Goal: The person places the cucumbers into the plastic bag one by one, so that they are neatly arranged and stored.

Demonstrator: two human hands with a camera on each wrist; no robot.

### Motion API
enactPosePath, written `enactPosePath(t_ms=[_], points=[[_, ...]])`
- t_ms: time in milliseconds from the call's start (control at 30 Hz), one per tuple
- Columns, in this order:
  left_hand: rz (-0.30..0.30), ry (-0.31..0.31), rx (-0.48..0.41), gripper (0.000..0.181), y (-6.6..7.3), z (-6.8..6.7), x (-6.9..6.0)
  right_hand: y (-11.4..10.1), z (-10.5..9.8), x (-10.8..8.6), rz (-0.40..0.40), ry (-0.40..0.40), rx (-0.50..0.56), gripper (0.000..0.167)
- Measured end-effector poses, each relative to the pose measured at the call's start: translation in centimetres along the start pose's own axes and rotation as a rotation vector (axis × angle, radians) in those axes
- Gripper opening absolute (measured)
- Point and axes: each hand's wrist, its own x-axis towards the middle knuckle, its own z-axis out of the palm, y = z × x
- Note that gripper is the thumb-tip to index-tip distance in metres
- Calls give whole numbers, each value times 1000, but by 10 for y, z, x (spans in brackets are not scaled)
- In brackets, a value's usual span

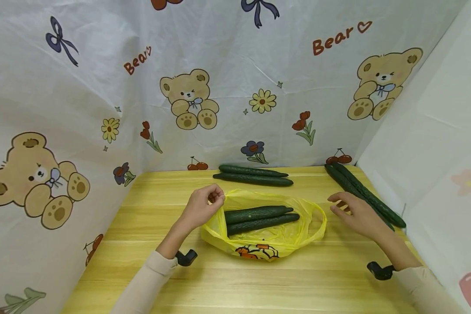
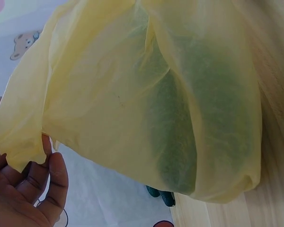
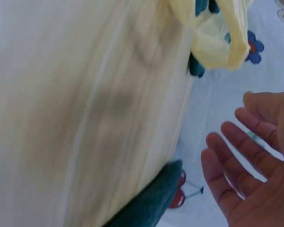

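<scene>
A yellow plastic bag (image 1: 259, 250) lies on the table with its mouth spread, and two cucumbers (image 1: 259, 213) rest inside it. My left hand (image 1: 204, 205) pinches the bag's left handle between thumb and fingers; the left wrist view shows the thin plastic (image 2: 23, 151) at the fingertips, with the cucumbers showing green through the bag wall. To the right of the bag's loose right handle (image 1: 321, 222), my right hand (image 1: 355, 213) hovers apart from it, fingers loosely bent and holding nothing. In the right wrist view those fingers (image 3: 236, 165) are spread.
Two more cucumbers (image 1: 255, 176) lie behind the bag near the table's back edge. Another pair of cucumbers (image 1: 365, 194) lies at the right edge, close beyond my right hand. A bear-printed white sheet (image 1: 227, 144) walls the wooden table (image 1: 235, 288) at the back and sides.
</scene>
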Motion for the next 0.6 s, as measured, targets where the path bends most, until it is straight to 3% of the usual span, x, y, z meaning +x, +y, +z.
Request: enactPosePath(t_ms=[133,300,433,600], points=[[-4,3,0,11,1,-1,0,19,-11,-17,85,12,-82,35],[-3,0,0,11,0,0,0,43,-22,-36,294,16,-203,50],[0,1,-1,11,0,1,-1,61,-29,-49,446,-6,-240,63],[-1,2,0,11,2,1,0,79,-29,-62,522,-34,-263,68]])
